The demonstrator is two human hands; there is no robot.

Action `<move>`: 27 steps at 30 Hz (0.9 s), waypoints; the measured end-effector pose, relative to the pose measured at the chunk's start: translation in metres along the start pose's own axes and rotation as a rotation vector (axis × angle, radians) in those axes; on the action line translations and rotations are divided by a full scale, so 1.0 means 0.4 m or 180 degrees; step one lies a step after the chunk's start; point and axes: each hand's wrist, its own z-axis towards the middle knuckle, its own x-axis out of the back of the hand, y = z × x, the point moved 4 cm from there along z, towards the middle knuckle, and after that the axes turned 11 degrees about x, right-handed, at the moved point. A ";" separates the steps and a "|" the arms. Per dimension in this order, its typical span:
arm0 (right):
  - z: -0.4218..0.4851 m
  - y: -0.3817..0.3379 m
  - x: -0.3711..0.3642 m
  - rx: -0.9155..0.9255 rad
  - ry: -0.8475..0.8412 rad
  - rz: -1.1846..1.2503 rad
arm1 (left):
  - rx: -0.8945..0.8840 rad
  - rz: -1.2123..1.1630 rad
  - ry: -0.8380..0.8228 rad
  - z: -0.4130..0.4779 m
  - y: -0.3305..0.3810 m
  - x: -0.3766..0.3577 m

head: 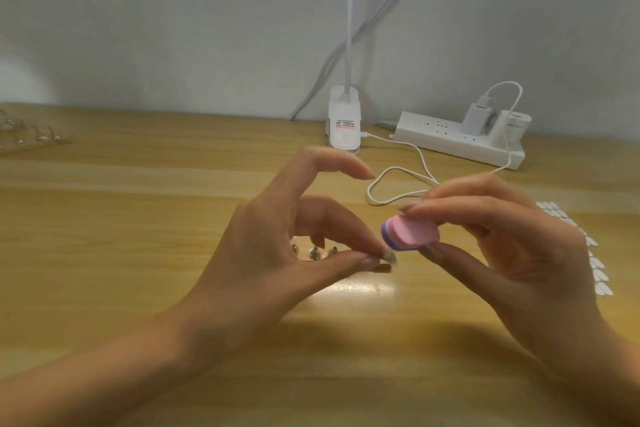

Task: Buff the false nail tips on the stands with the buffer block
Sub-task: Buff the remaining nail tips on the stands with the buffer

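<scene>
Along the back of the pale wood-grain surface (138, 218) lies a white power strip (460, 139). The left hand (277, 270) pinches the right end of a clear stand (313, 253), hiding most of it; any tip there is blurred. The right hand (519, 246) grips the buffer (410, 232), a layered pink-and-purple foam oval, long axis left-right, purple edge toward the stand. Rows of white nail tips (597, 267) lie partly hidden at right.

The buffer block (410, 234) is pink with lilac and purple edge layers. The table (138, 218) shows honey wood grain; the power strip (460, 142) and nail tips (597, 265) are white, the stand (313, 253) clear.
</scene>
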 end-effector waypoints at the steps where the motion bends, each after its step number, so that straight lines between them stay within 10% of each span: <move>1: 0.000 -0.005 -0.001 0.0061 -0.0031 -0.0094 | -0.0023 -0.0020 -0.0027 -0.002 0.003 -0.001; 27: 0.013 -0.064 -0.026 0.0668 -0.0473 -0.1257 | 0.0481 -0.1011 -0.0140 -0.007 -0.017 -0.021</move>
